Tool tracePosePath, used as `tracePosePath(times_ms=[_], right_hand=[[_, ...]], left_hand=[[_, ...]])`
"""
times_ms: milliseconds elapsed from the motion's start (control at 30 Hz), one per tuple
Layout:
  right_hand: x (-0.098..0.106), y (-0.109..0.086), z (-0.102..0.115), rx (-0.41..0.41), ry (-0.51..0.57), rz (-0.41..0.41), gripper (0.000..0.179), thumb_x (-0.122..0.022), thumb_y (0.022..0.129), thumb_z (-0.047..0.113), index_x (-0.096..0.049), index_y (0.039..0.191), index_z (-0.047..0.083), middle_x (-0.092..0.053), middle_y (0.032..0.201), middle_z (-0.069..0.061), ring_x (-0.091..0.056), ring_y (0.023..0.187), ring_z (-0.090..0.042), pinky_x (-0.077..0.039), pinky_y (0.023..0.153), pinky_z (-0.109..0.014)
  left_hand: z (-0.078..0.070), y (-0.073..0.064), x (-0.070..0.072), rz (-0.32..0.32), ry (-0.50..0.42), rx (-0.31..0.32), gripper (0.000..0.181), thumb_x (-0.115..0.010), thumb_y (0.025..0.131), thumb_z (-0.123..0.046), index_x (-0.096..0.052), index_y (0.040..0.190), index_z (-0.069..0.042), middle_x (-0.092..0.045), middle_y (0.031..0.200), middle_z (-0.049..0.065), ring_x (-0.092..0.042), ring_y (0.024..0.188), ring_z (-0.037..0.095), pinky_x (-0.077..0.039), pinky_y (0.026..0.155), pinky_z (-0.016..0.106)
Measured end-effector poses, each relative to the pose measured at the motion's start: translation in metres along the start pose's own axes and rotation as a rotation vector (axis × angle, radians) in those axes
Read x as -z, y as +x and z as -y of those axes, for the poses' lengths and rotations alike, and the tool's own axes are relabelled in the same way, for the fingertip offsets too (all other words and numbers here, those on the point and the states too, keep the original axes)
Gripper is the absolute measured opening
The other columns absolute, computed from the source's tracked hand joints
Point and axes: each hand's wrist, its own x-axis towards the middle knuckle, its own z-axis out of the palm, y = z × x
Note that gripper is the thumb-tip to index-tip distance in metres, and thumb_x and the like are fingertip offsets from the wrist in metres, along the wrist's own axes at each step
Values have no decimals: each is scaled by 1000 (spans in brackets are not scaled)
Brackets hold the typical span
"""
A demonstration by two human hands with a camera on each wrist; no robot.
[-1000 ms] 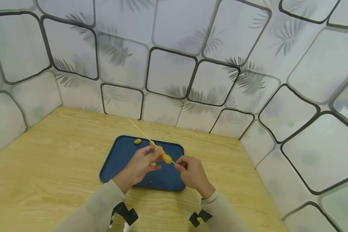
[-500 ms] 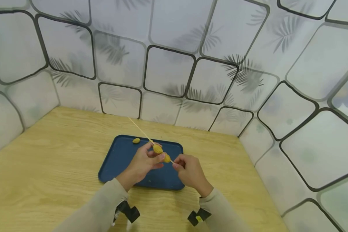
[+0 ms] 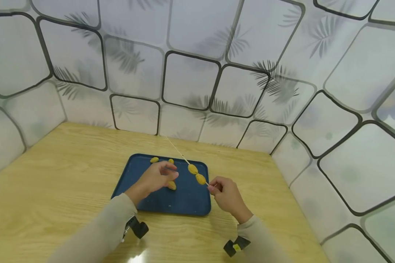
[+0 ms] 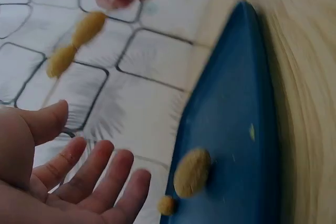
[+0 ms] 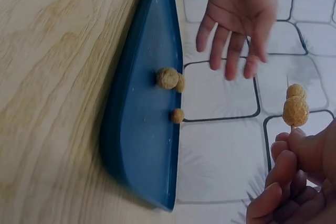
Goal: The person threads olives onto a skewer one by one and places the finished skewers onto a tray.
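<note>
At the right edge of the blue tray [image 3: 191, 205], my right hand [image 3: 228, 195] pinches a thin skewer [image 3: 181, 155] bearing two rough, oval yellow pieces [image 3: 200, 179]. My left hand [image 3: 154, 178] hangs over the tray, fingers spread, open room between my hands. Wood-grained tabletop [image 3: 62, 182] surrounds the rim.

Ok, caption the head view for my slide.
The right hand holds a skewer threaded with two yellow pieces while the empty left hand hovers over a blue tray.
</note>
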Motion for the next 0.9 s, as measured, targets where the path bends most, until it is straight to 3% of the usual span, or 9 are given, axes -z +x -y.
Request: tracePosePath(times_ms=[100,267,367,533,633,733,833,900], right_hand=[[4,-3,-6,-72,65,-4,13,-62,93,-2,-68,83,4,-53,62,-3,-47,52,-14,-41,47,-25],[9,-9,-13,-127,142,-19,10,-59,93,-5,-68,89,-1,-56,67,-4,-50,56,-15,-43,49,-24],[11,-13,-16,-143,177,-30,10,-58,93,-6,-68,92,-3,-56,68,-6,-50,58,-16,-43,50,-24],[13,-18,-22,-177,199,-57,11,-58,93,-7,-67,89,-2,-55,68,-6,-49,58,-16,-43,51,-23],[15,-20,-24,-185,191,-64,11,-58,92,-8,-67,88,-2,-55,67,-5,-49,58,-15,-43,51,-23],[17,-22,-25,-173,190,-59,11,-58,92,-8,-66,88,-3,-55,68,-5,-49,58,-16,-43,51,-23],[18,-24,-26,-162,194,-51,10,-57,92,-8,-66,88,-4,-55,68,-5,-49,57,-15,-43,50,-23],[19,-25,-28,-159,189,-46,11,-57,93,-9,-66,88,-4,-55,68,-5,-49,57,-14,-43,51,-23]], left_hand=[[5,6,2,-44,222,4,36,-65,95,-25,-61,127,-9,-61,123,7,-57,113,30,-50,88,47],[10,17,-1,61,468,18,46,-69,93,-20,-56,135,-9,-56,133,11,-55,117,32,-47,93,49],[11,22,-3,118,640,6,49,-74,89,-21,-58,134,-10,-59,128,13,-56,117,33,-46,96,49],[12,25,-7,105,816,-18,37,-78,85,-20,-68,119,-9,-67,111,11,-62,104,30,-50,89,46],[14,25,-6,90,847,0,24,-76,86,-17,-70,109,-10,-66,109,9,-63,99,29,-51,86,45],[17,28,-2,82,817,18,18,-73,89,-15,-69,105,-10,-65,108,8,-61,99,29,-51,85,45],[19,30,6,38,684,28,20,-71,90,-13,-66,109,-9,-66,105,7,-61,99,28,-51,83,44],[19,31,13,0,496,22,24,-68,92,-11,-62,115,-6,-65,107,10,-61,99,29,-52,80,43]])
